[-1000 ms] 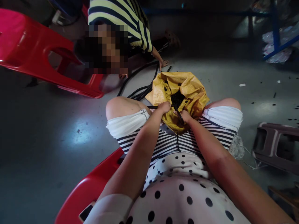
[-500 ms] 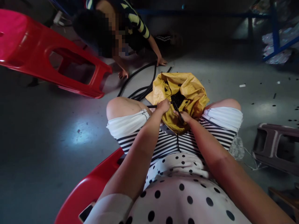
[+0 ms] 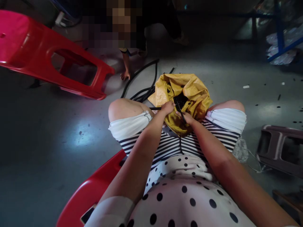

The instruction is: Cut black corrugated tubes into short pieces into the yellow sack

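Observation:
My left hand (image 3: 168, 107) is closed around a black tube (image 3: 155, 108), which comes in from the left beside my knee. Its end, if it sticks out past my fingers, is hard to make out. Closed on what look like dark scissors (image 3: 181, 114), my right hand (image 3: 187, 118) is close by on the right; the blades point up toward my left hand. Both hands are over the mouth of a yellow woven bag (image 3: 196, 86) between my knees. Small black pieces (image 3: 180, 99) lie inside it, their shape unclear.
Loops of black tube (image 3: 132, 78) lie on the floor to the left of the bag. Beyond them another person's hand (image 3: 125, 75) rests on the floor. A red stool (image 3: 30, 47) stands far left, a grey stool (image 3: 276, 142) right. Black scraps (image 3: 278, 107) dot the floor.
The other person has shifted up and away, and one of their hands has left the tube loops. My left hand has moved slightly right; the scissors have turned a little.

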Demonstrator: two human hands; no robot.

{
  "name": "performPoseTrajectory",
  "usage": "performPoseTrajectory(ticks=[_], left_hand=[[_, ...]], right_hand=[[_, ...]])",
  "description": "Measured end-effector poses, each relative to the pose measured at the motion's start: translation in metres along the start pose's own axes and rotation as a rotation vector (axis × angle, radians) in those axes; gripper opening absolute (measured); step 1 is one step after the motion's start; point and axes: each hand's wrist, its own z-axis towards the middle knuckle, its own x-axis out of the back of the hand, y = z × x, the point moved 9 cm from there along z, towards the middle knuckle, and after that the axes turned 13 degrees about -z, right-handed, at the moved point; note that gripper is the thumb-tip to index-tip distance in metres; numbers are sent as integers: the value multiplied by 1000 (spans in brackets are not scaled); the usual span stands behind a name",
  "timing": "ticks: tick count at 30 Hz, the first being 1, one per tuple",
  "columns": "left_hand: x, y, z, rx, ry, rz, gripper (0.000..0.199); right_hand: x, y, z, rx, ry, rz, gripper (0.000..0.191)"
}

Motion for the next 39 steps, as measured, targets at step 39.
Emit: performPoseTrajectory(ticks=[39], left_hand=[[-9,-23,10,12,-54,17,28]], right_hand=[[10,-17,-13,-46,9,-392,64]])
